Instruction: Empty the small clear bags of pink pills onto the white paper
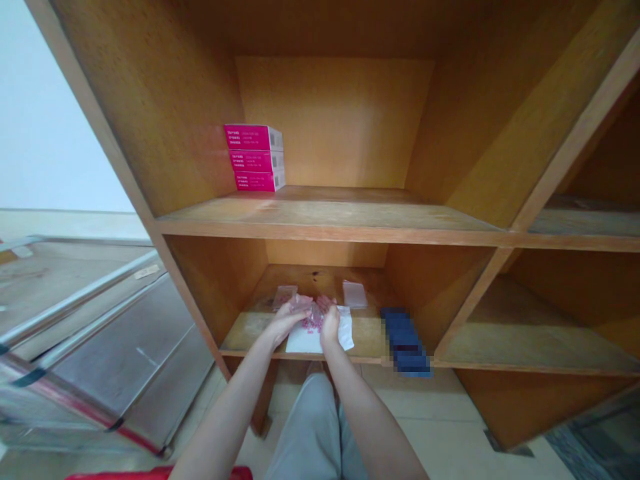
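Low in the lower shelf compartment, both hands meet over a white sheet of paper [300, 342]. A crinkled clear plastic bag [315, 312] lies between them, with small pink pieces [313, 327] in or just below it; which of these is hard to make out. My left hand [289, 319] is closed on the bag from the left, thumb toward the middle. From the right, my right hand [329, 323] curls against the bag's other side, its fingertips partly hidden. Behind the left hand lies a clear flat packet [285, 296]. A pale flat packet [355, 294] lies behind the right.
Three stacked pink boxes [255, 160] stand on the upper shelf. A pixelated dark blue object [405, 341] rests at the compartment's right, overhanging the front edge [370, 360]. Wooden dividers flank the compartment. A metal-framed glass case [125, 353] is at the left.
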